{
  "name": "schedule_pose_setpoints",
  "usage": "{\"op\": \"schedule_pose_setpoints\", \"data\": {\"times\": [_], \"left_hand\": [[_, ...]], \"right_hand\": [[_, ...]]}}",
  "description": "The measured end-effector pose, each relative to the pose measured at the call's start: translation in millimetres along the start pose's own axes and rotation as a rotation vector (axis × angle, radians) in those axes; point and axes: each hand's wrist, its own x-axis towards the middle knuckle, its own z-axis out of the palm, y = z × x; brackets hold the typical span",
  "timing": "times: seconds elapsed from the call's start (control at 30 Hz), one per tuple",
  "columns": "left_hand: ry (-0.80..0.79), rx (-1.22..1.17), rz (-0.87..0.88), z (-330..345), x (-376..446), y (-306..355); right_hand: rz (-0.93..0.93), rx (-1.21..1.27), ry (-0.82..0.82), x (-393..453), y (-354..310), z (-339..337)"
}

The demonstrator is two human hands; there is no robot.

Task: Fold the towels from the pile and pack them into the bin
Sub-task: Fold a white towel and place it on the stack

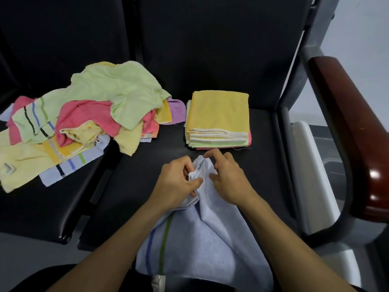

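Towels are spread over a row of black padded seats (210,49), so that's the work surface here, with a wooden armrest (347,133) off to the right. Biggest lump is the unfolded pile (84,114) on the left seat, a tangle of green, pink, yellow and striped cloths. Next is the pale blue towel (202,239) with blue and green stripes, draped off the front edge of the middle seat toward the person's lap, its far end bunched up between both hands. Then the folded stack (219,119), yellow on top, sitting square near the back of that same seat, well apart from the hands. No bin anywhere that I can see. Left hand (176,184) has its fingers (194,182) curled round the gathered end, pinching it tight. Right hand (227,178) rests on the cloth just beside it with the index finger sticking out; looks relaxed rather than gripping, though part of it is hidden by the folds. My guess: terry like this is light, floppy and a bit grippy, won't hold a shape by itself, so you'd want to find two corners along one hem and pull it flat before folding.
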Motion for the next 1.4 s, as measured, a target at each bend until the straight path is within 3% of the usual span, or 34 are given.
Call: {"op": "schedule_pose_setpoints", "data": {"times": [0.4,0.63,0.87,1.03,1.2,1.27,1.4], "left_hand": [[-0.065,-0.019,0.103,-1.4,-3.4,0.3],[-0.288,-0.01,0.127,-16.9,-2.1,1.2],[-0.171,0.133,0.027,-41.1,1.8,-12.0],[0.109,0.151,-0.008,-51.3,11.7,-18.9],[0.245,0.094,-0.003,-46.0,16.8,-15.7],[0.267,0.082,-0.01,-45.3,19.2,-17.0],[0.267,0.058,-0.046,-46.9,23.3,-20.6]], "right_hand": [[-0.024,-0.101,-0.091,10.1,-0.8,13.4],[0.097,-0.339,-0.051,4.5,19.4,-0.9],[0.127,-0.359,0.104,-4.6,25.0,-18.4],[0.077,-0.365,0.191,-9.1,16.2,-27.7],[0.06,-0.388,0.215,-13.1,12.9,-32.7],[0.041,-0.31,0.225,-14.0,16.2,-34.3],[-0.018,0.07,0.255,-14.2,22.6,-36.2]]}}
